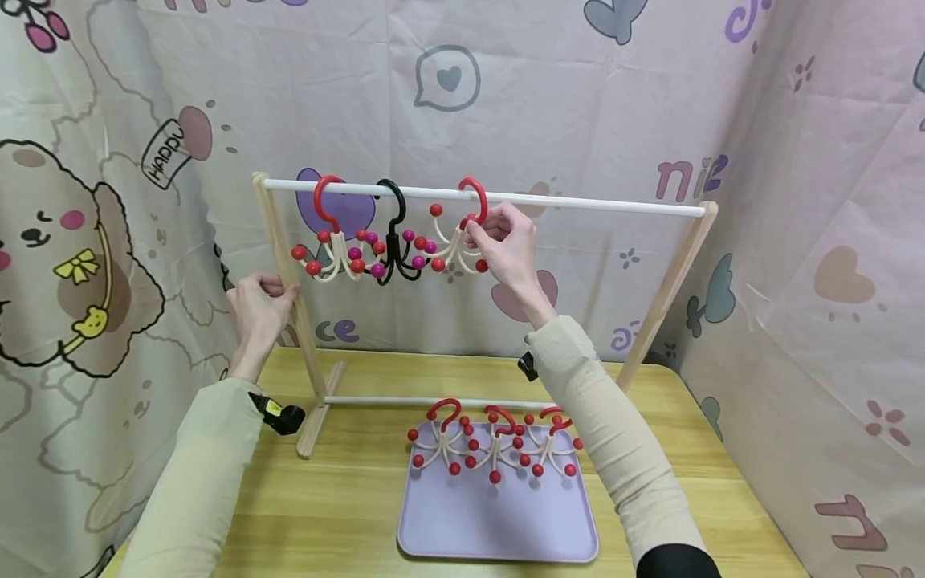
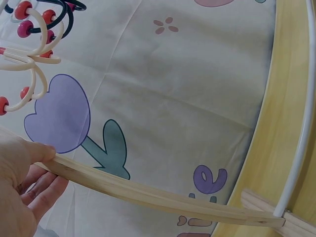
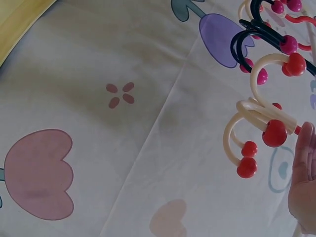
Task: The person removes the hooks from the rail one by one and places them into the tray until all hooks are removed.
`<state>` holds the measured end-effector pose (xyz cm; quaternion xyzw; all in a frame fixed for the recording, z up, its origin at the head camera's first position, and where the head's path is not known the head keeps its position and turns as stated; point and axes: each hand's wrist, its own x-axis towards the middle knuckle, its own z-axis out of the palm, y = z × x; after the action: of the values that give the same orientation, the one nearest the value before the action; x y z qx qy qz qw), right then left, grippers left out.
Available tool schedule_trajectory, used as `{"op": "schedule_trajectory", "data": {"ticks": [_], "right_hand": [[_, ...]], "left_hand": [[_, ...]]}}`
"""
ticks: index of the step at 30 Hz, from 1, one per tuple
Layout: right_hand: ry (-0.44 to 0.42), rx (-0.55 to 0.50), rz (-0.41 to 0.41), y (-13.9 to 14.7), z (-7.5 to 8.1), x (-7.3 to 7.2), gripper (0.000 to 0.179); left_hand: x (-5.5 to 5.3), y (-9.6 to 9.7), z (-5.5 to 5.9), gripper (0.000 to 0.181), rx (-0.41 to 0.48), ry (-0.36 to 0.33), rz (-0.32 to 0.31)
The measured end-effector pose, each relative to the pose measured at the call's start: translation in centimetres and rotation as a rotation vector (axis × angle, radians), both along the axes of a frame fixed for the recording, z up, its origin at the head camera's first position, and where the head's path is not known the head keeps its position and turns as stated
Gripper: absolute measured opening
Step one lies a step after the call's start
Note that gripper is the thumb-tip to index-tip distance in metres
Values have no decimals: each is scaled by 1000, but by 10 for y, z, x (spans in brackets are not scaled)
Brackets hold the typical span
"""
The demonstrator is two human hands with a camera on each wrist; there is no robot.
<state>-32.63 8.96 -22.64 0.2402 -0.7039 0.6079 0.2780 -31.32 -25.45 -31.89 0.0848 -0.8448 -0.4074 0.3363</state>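
My left hand (image 1: 257,315) grips the left wooden post (image 1: 303,337) of a rack, its thumb (image 2: 42,151) on one side and fingers on the other. With my right hand (image 1: 511,250) I pinch a cream claw-shaped hanger (image 1: 457,245) near the base of its red hook, which loops over the white top rail (image 1: 592,203). Curved arms tipped with red balls (image 3: 274,133) spread from it. To its left on the rail hang a black hanger (image 1: 393,241) with magenta balls and another cream hanger (image 1: 338,253) with a red hook.
On the wooden table (image 1: 325,514) lies a lilac tray (image 1: 499,530). Three cream hangers with red hooks, including a middle one (image 1: 496,449), rest along its back edge. The right post (image 1: 668,293) and a low white bar (image 1: 390,400) complete the rack. Printed curtains (image 1: 506,96) stand behind.
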Motion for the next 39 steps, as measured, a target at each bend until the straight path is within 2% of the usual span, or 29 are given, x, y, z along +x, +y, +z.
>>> {"op": "schedule_trajectory", "data": {"ticks": [10, 18, 29, 39], "right_hand": [[6, -37, 28, 5, -3, 6, 15], [14, -87, 53, 15, -12, 3, 21], [46, -51, 8, 30, -35, 12, 18], [-27, 15, -5, 44, -64, 27, 17]], "left_hand": [[1, -2, -2, 30, 7, -10, -3], [1, -2, -3, 31, 6, -6, 2], [1, -2, -1, 32, 26, -17, -7], [0, -1, 0, 31, 14, -14, 0]]}}
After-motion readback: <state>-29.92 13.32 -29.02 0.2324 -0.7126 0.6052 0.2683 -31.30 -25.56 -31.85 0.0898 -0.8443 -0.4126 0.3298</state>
